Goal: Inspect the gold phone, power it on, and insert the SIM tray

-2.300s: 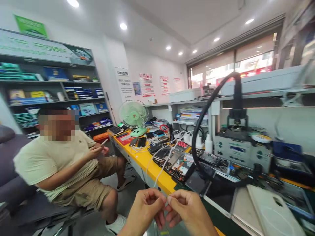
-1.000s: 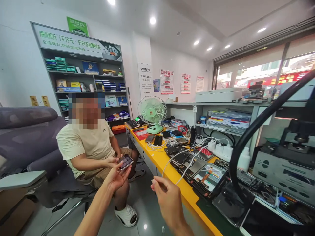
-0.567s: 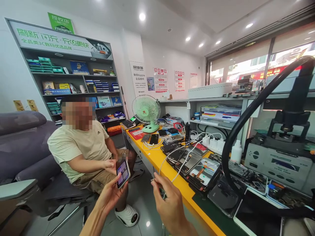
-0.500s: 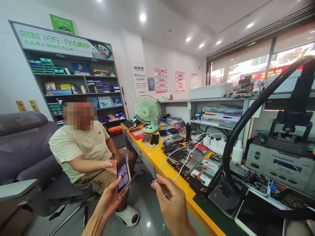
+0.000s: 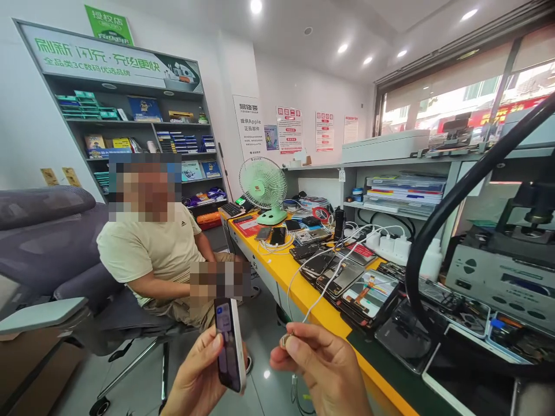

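Note:
My left hand (image 5: pixel 195 367) is closed around a smartphone (image 5: pixel 228 346) with a lit screen and a pale edge. The phone stands nearly upright, its side edge turned partly toward my right hand. In my right hand (image 5: pixel 327 370), thumb and fingers pinch the small plug (image 5: pixel 285 341) of a white charging cable (image 5: pixel 289 289). The plug is apart from the phone, a short way to its right. From my fingers, white cable runs back over the stacked phones toward the white chargers (image 5: pixel 390 245). The phone's bottom end is partly turned from view.
Disassembled phones (image 5: pixel 368 294) cover the yellow workbench (image 5: pixel 299 297) on my right. A green fan (image 5: pixel 262 185) stands farther back. A black flexible hose (image 5: pixel 414 260) arches over the bench's right side. Left of the bench, a person (image 5: pixel 160 254) sits on an office chair (image 5: pixel 47 248).
The phone has come closer and lower, tilted more upright, with its edge turned toward my right hand. The seated person's arm has drawn back toward the lap. My view has shifted slightly.

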Tool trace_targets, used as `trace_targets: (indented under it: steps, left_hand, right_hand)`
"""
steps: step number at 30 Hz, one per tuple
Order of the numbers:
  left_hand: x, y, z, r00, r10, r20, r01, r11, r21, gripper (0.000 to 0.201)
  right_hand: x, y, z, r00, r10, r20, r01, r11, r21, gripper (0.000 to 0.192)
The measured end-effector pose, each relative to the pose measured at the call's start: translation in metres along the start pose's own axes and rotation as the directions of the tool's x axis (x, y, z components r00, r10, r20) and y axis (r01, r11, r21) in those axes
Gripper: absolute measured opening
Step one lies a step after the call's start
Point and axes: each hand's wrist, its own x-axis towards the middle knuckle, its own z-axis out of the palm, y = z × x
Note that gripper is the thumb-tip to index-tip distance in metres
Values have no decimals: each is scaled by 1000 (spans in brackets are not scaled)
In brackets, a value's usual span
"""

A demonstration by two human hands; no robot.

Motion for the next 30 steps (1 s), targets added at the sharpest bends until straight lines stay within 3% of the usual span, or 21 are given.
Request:
trace_targets:
  steps: [4, 11, 19, 25, 30]
  left_hand:
    - [-1, -11, -2, 984, -49, 174, 50, 999, -4, 31]
    - [-9, -20, 0, 977, -90, 194, 98, 995, -33, 27]
    - [-11, -17, 21, 966, -59, 252, 89, 990, -109, 20]
    - [-6, -22, 19, 934, -74, 351, 113, 989, -94, 17]
    - [-9, -23, 20, 941, -109, 320, 137, 988, -67, 23]
  right_hand:
    - [-4, -8, 4, 1000, 17, -11, -17, 1000, -20, 42]
    - [-5, -26, 1, 951, 297, 87, -307, 940, 149, 35]
    - [-4, -23, -13, 917, 388, 91, -399, 893, 207, 36]
    - [-7, -26, -16, 932, 359, 52, -362, 908, 212, 36]
    - [-23, -29, -6, 994, 92, -61, -94, 995, -44, 39]
